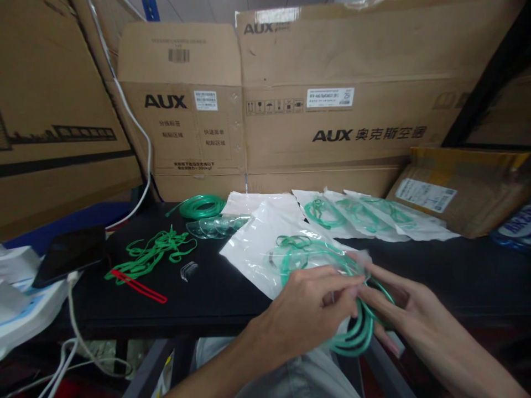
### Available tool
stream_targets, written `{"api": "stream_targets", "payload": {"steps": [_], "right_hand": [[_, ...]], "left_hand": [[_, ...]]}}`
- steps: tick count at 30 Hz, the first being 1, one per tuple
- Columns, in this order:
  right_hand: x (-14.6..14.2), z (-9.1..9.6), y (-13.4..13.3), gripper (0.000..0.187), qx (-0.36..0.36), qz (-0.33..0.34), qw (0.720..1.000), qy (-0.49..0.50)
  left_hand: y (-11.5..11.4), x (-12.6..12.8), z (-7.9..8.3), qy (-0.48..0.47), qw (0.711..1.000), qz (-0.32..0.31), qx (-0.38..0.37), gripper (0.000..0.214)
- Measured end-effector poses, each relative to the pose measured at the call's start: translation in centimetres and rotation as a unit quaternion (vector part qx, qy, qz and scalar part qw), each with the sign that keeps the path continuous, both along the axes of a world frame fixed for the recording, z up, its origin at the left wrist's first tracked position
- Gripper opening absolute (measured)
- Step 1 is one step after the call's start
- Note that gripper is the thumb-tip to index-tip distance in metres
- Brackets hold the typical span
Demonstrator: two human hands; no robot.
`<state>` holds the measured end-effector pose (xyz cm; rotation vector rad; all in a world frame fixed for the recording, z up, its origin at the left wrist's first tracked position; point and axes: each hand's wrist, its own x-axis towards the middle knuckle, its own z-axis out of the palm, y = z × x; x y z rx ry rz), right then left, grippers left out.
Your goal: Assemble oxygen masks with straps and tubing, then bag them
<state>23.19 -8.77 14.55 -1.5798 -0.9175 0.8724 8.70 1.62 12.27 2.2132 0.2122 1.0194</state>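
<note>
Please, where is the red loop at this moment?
In the head view, the red loop lies at left on the table, touching the green ribbons.

The left forearm [226, 362] is seen bare, slanted up and inward from the lower middle, while the right forearm [473, 354], also bare, is angled in from the lower right corner. The left hand [309, 304] is held with its back turned upward, its thumb and forefinger drawn together at the tips. The right hand [406, 307] is set opposite, its upper fingers extended toward the left fingertips and a lower fingertip held apart beneath. The two hands are brought close together.
</note>
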Motion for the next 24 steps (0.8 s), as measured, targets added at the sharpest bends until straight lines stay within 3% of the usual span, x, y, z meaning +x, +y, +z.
{"api": "stream_targets", "payload": {"steps": [5, 8, 11, 15, 18, 21, 24], "right_hand": [[0.0, -0.5, -0.1, 0.044, 0.056, 0.011, 0.994, 0.095], [0.4, -1.1, -1.0, 0.05, 0.037, 0.016, 0.994, 0.105], [0.4, -1.4, -1.6, 0.061, 0.001, 0.034, 0.999, 0.035], [-0.4, -0.9, -1.0, 0.05, -0.011, 0.058, 0.997, -0.042], [-0.5, -1.4, 0.2, 0.045, 0.054, 0.029, 0.995, -0.073], [0.0, -3.4, 1.3, 0.047, 0.155, -0.002, 0.984, -0.087], [0.3, -5.7, 2.3, 0.048, 0.191, 0.001, 0.977, -0.094]], "left_hand": [[0.1, 0.0, 0.4, 0.0, 0.998, 0.038, -0.043, 0.03], [0.1, 0.3, 0.3, -0.01, 0.998, 0.049, -0.041, 0.029], [0.0, 0.6, 0.2, 0.001, 0.998, 0.06, -0.023, 0.029], [-0.5, 0.6, -0.1, 0.013, 1.0, 0.01, 0.019, 0.033], [-0.8, 0.5, -0.2, 0.006, 0.998, -0.028, 0.061, 0.033], [-0.9, 0.5, 0.0, -0.004, 0.996, -0.037, 0.085, 0.031], [-1.0, 0.8, 0.3, -0.01, 0.994, -0.028, 0.104, 0.029]]}}
